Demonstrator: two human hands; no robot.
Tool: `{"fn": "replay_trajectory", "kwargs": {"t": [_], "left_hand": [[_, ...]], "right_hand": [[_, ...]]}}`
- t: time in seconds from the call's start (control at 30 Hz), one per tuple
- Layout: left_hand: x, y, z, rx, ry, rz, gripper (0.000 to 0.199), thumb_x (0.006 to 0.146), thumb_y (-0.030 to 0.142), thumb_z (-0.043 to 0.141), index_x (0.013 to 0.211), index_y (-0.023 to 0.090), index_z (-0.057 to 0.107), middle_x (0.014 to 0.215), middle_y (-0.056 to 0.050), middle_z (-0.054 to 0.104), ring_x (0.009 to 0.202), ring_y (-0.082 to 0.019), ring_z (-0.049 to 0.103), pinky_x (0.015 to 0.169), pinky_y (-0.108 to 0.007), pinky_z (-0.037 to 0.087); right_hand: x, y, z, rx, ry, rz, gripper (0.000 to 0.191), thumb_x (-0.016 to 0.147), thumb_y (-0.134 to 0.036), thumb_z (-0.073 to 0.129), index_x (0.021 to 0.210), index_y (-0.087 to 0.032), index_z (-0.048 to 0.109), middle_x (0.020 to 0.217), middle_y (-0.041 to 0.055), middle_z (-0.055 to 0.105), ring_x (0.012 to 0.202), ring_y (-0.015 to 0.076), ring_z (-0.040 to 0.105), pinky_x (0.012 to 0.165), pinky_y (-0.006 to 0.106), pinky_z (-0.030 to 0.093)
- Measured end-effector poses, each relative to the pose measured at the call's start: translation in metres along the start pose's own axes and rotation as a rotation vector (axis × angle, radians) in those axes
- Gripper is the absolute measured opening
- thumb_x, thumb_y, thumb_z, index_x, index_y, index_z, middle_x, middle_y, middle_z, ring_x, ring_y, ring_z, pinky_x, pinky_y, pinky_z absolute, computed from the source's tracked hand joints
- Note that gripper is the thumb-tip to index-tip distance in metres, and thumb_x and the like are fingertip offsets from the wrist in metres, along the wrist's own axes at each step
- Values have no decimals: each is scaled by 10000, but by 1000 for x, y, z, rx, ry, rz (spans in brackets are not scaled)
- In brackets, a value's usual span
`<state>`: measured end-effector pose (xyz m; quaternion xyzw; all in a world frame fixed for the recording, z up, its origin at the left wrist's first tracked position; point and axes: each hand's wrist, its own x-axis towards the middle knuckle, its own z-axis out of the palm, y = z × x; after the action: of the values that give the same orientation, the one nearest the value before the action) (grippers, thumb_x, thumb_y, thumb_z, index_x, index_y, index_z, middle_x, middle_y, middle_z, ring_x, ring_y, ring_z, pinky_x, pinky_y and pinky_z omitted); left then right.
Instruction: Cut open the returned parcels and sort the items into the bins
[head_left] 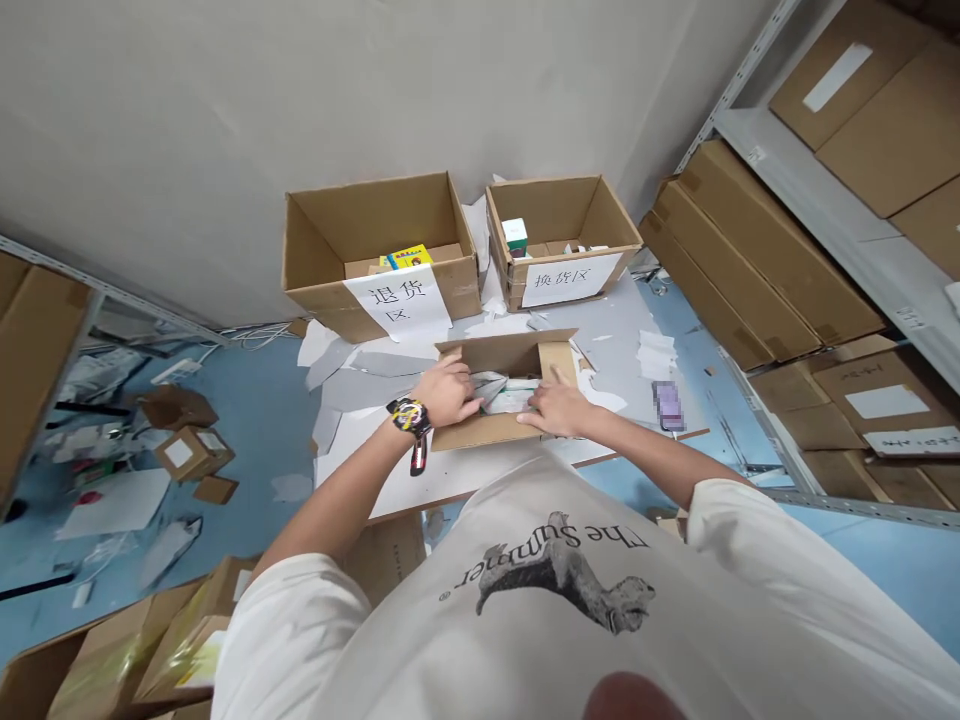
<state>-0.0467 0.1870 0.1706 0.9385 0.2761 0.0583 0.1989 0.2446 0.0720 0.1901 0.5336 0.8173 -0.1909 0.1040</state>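
An open cardboard box (pixel 480 432) sits on a white table top (pixel 420 480), and my hands reach into it from either side. My left hand (pixel 446 392), with a black-and-yellow wristwatch (pixel 409 420) on its wrist, rests on white packets (pixel 499 392) inside the box. My right hand (pixel 559 408) lies over the same packets, fingers pointing down into the box. Whether either hand grips a packet is hidden by the fingers.
Behind stand two labelled cartons: one (pixel 379 250) with a yellow box inside, one (pixel 562 240) with a small white-green box. Paper scraps and a blurred purple item (pixel 667 405) lie on the table. Stacked cartons fill shelves (pixel 795 250) at right; litter covers the blue floor (pixel 255 420).
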Motion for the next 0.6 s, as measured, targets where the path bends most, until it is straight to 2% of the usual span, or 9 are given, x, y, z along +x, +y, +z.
{"fn": "replay_trajectory", "kwargs": {"t": [0.1,0.17,0.2,0.23,0.3,0.37,0.43,0.47,0.6], "left_hand": [[-28,-12,-25,1,25,-61,382,1001,560,687,820,249,816,971,-128,798,1152,-353,747,1311,-584,436],[-45,-14,-31,66,-13,-125,413,933,630,782,1045,241,863,1147,-135,827,1243,-379,746,1346,-590,412],[-52,-14,-30,102,-37,-162,563,868,661,851,1230,230,854,1305,-157,814,1339,-408,717,1360,-598,397],[-56,-11,-27,131,-61,-201,798,792,679,920,1430,219,792,1483,-184,757,1444,-444,663,1365,-608,390],[-58,-4,-17,157,-107,-280,1257,663,671,1017,1739,224,546,1780,-213,526,1592,-509,531,1347,-629,410],[-55,3,-5,148,-137,-338,1518,595,646,1065,1863,273,318,1924,-193,273,1651,-564,435,1312,-648,445],[-51,6,7,126,-149,-371,1638,557,637,1087,1895,315,196,1964,-166,115,1678,-627,348,1287,-689,455],[-49,6,13,111,-152,-378,1665,545,640,1091,1898,320,174,1968,-163,82,1691,-657,290,1283,-719,445],[-49,-4,40,55,-106,-379,1612,544,628,1079,1883,250,264,1948,-216,158,1724,-699,105,1323,-835,301]], "right_hand": [[-11,14,5,-181,162,91,576,1119,-578,627,1395,-105,805,1287,252,788,1328,426,652,1334,622,331],[-15,31,10,-240,208,153,763,1048,-599,730,1591,-66,678,1456,303,719,1332,466,637,1288,616,379],[-15,40,13,-249,212,165,873,1016,-615,767,1685,-80,593,1563,312,663,1370,490,616,1269,621,395],[-13,50,16,-250,207,159,975,987,-638,795,1762,-120,507,1674,302,589,1437,520,574,1265,635,396],[-4,68,20,-230,196,111,1145,927,-687,844,1857,-239,349,1872,226,377,1593,584,422,1294,697,351],[6,83,24,-193,209,63,1262,885,-720,871,1892,-327,219,1966,147,146,1686,616,268,1317,773,286],[15,94,26,-157,248,61,1298,899,-733,846,1903,-342,122,1981,119,-5,1728,616,166,1315,837,240],[18,98,27,-141,269,72,1286,924,-725,818,1906,-334,85,1980,117,-29,1744,606,124,1314,860,222],[40,110,27,-61,300,134,1207,1003,-628,737,1905,-297,5,1979,120,44,1779,557,29,1332,873,185]]}}
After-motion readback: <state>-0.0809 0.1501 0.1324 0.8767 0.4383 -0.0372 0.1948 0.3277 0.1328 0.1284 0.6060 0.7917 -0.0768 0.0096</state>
